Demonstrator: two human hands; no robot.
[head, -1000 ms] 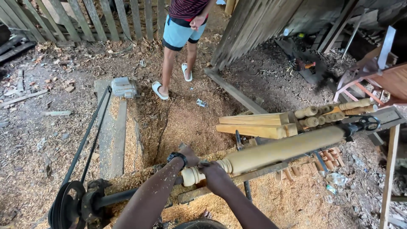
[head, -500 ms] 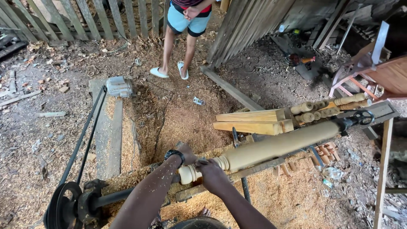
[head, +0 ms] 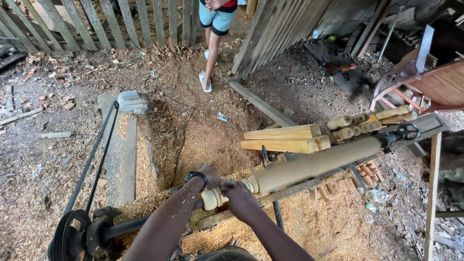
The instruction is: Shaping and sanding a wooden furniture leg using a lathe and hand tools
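A small crumpled wrapper (head: 223,117), silvery with dark print, lies on the sawdust. A clear plastic wrapper (head: 376,195) lies on the shavings at right. No signs or screens.

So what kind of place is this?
Probably an outdoor woodturning workshop: a long wooden spindle sits on a belt-driven lathe, sawdust covers the ground, and squared timber lies stacked behind.

- Pale bare wood, smooth and matt: turned post (head: 309,166)
- Rough-sawn wood: square blanks (head: 285,137)
- Dark dull metal: pulley wheel (head: 67,237)
- Black rubbery, matt: drive belt (head: 92,162)
- Loose, coarse sawdust (head: 203,140)
- Weathered grey wood: picket fence (head: 96,24)
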